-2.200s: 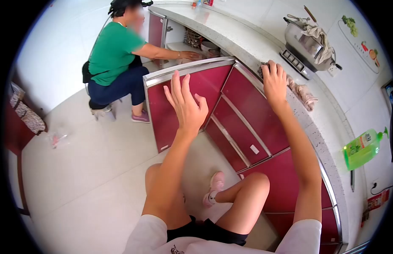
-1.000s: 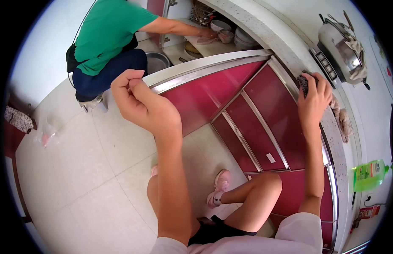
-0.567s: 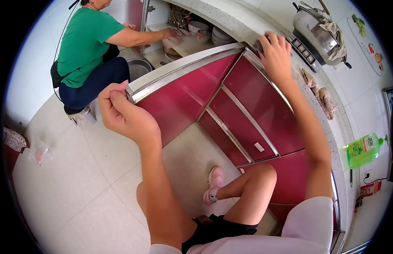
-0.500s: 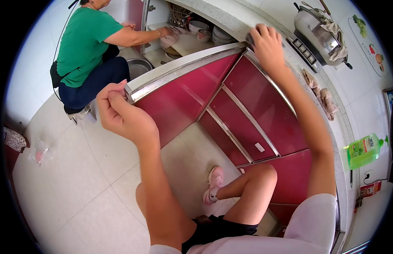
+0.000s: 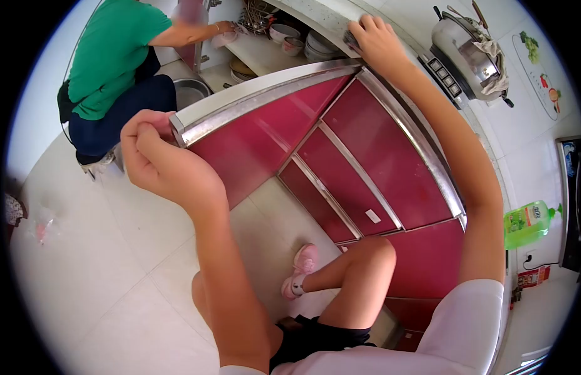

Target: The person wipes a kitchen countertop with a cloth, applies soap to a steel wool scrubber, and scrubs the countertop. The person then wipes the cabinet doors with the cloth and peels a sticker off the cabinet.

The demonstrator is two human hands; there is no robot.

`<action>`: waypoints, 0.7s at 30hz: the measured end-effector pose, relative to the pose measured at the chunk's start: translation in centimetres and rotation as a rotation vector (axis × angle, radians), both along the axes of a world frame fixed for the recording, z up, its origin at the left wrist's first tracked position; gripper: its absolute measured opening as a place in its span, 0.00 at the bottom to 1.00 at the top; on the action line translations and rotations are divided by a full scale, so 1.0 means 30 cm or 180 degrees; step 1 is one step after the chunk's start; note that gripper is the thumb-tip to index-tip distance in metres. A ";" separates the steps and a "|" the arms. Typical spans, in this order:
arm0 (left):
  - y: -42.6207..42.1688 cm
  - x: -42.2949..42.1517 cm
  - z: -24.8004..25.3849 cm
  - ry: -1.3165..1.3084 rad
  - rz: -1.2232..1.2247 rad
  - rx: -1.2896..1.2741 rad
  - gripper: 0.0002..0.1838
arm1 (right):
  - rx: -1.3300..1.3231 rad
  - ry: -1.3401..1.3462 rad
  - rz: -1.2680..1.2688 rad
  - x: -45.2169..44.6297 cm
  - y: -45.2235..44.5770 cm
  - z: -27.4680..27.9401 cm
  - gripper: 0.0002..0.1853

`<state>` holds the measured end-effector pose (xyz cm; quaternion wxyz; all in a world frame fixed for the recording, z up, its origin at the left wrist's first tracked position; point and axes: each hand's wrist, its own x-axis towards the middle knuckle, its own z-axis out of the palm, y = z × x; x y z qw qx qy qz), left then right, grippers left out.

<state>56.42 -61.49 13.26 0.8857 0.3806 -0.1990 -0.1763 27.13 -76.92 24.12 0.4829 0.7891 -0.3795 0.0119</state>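
Observation:
My left hand (image 5: pixel 168 162) is closed around the free edge of an open red cabinet door (image 5: pixel 259 140) with a metal frame. My right hand (image 5: pixel 381 47) reaches to the countertop edge (image 5: pixel 331 19) above the cabinet. Its fingers are wrapped over a dark grey scrubbing pad (image 5: pixel 350 40), mostly hidden under the fingers. Below that hand is the hinge-side corner of the door. Beside it, the open cupboard shows bowls (image 5: pixel 284 32) stacked on a shelf (image 5: pixel 256 53).
A person in a green shirt (image 5: pixel 115 56) squats at the left, one hand on a pale pink bowl (image 5: pixel 224 39) by the shelf. A metal basin (image 5: pixel 191 92) stands on the floor. A pot (image 5: pixel 469 53) and a green soap bottle (image 5: pixel 527 225) are on the counter at the right.
My right hand has slid with the pad away from the door corner, farther onto the countertop edge. My left hand keeps its hold. The other person's hand and bowl moved slightly outward.

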 end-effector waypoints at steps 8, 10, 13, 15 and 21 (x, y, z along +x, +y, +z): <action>-0.005 -0.002 0.006 0.0325 -0.0003 0.0131 0.11 | -0.0239 0.0425 -0.0023 0.008 -0.016 -0.004 0.10; -0.007 0.002 0.006 0.0337 -0.0031 0.0072 0.11 | -0.0331 0.0447 0.0033 0.051 -0.105 -0.013 0.10; -0.006 0.007 0.002 0.0230 -0.0052 0.0096 0.12 | -0.0408 0.0479 -0.0057 0.070 -0.128 -0.013 0.11; 0.004 0.003 -0.002 0.0179 -0.0061 0.0147 0.12 | -0.0296 0.0497 -0.0047 0.042 -0.076 -0.011 0.11; -0.005 0.000 -0.007 0.0230 -0.0122 0.0129 0.12 | -0.0239 0.0513 -0.0438 -0.023 0.093 -0.016 0.12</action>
